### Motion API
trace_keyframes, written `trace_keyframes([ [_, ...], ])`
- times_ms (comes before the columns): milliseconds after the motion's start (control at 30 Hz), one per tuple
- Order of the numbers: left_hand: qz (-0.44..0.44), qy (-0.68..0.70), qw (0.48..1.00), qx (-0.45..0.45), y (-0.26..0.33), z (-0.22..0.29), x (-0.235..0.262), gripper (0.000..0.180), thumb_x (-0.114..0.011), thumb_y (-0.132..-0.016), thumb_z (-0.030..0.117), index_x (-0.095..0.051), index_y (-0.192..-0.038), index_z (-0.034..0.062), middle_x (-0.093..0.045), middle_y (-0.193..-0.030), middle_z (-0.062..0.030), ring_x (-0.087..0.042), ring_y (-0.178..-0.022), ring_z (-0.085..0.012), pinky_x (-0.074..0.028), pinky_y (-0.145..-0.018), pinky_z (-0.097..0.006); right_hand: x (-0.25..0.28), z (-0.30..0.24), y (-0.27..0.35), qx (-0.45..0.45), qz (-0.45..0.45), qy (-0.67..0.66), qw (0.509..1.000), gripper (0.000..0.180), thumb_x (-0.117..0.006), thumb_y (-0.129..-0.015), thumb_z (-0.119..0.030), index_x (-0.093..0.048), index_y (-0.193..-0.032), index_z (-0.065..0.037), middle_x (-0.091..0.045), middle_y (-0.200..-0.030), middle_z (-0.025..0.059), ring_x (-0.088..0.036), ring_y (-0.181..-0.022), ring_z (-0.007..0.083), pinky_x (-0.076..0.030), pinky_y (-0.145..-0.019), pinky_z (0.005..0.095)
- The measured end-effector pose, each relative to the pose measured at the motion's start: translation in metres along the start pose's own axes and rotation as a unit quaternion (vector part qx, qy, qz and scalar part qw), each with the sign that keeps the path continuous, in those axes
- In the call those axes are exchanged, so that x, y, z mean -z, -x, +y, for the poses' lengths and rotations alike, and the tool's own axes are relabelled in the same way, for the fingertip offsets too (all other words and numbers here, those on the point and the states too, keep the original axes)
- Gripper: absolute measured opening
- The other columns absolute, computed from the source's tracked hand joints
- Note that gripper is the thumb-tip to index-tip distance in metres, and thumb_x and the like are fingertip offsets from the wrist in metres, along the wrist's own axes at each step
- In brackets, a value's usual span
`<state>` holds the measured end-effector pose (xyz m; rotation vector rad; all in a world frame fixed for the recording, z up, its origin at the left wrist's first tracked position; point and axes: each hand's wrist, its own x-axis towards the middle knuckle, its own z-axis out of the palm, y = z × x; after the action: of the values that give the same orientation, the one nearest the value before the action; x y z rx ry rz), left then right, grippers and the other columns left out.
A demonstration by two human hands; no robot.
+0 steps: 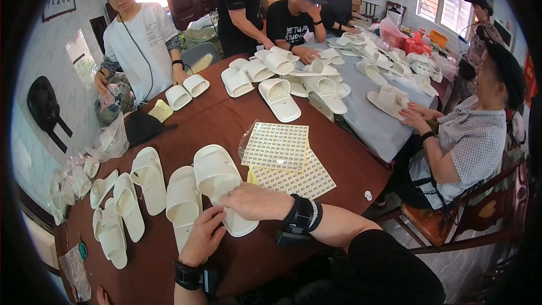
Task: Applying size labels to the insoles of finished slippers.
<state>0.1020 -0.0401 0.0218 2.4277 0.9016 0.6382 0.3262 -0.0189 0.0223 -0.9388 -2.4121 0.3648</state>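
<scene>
Resting on the brown tabletop [226,113], a white slipper [221,183] is pinned near its heel by the right hand [257,200], fingers laid flat and loosely closed over it. The left hand [204,236] is curled against the slipper's inner edge, pinching it. Foam construction is judged light, soft and flexible; the stiffer sole edge offers the better hold. Sticker sheets [276,146] lie just beside.
</scene>
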Motion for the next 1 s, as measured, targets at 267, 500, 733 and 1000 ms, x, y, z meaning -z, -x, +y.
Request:
trace_keyframes([
  [267,-0.01,-0.001,1.0,0.008,0.0008,0.0011,0.0021,0.035,-0.064,-0.082,0.002,-0.06,-0.117,-0.0023,-0.055,-0.125,-0.0166,-0.053,-0.116,-0.0349,-0.044,-0.099,-0.039,-0.0001,-0.0016,-0.0006,-0.002,-0.007,0.007,1.0,0.011,-0.053,-0.081,-0.002,-0.059,-0.09,0.0,-0.065,-0.083,0.0187,-0.064,-0.086,0.0369,-0.048,-0.076,0.0449],
  [500,-0.02,0.009,1.0,0.012,0.0001,0.0008,0.0021,0.036,-0.064,-0.082,0.001,-0.059,-0.118,-0.0025,-0.054,-0.126,-0.0162,-0.052,-0.118,-0.0334,-0.043,-0.1,-0.037,-0.0032,0.0007,0.0008,0.014,0.012,0.01,1.0,0.012,-0.053,-0.08,-0.002,-0.059,-0.09,-0.001,-0.065,-0.083,0.018,-0.064,-0.086,0.0364,-0.048,-0.076,0.0445],
  [733,-0.017,0.008,1.0,0.016,0.0008,0.0008,0.0016,0.035,-0.063,-0.083,0.001,-0.059,-0.118,-0.0024,-0.054,-0.126,-0.0158,-0.052,-0.118,-0.0333,-0.043,-0.1,-0.037,-0.0019,-0.0008,0.0014,0.009,0.003,0.013,1.0,0.012,-0.054,-0.08,-0.002,-0.059,-0.091,-0.002,-0.066,-0.085,0.0162,-0.063,-0.087,0.0344,-0.047,-0.076,0.0427],
  [1000,-0.02,0.01,1.0,0.015,-0.0001,0.0022,0.0024,0.036,-0.063,-0.083,0.002,-0.059,-0.118,-0.002,-0.054,-0.126,-0.0157,-0.052,-0.118,-0.0332,-0.042,-0.1,-0.037,-0.0005,-0.0022,0.0017,0.003,-0.004,0.017,1.0,0.012,-0.054,-0.081,-0.003,-0.06,-0.092,-0.003,-0.066,-0.085,0.0153,-0.063,-0.088,0.0333,-0.046,-0.078,0.0416],
])
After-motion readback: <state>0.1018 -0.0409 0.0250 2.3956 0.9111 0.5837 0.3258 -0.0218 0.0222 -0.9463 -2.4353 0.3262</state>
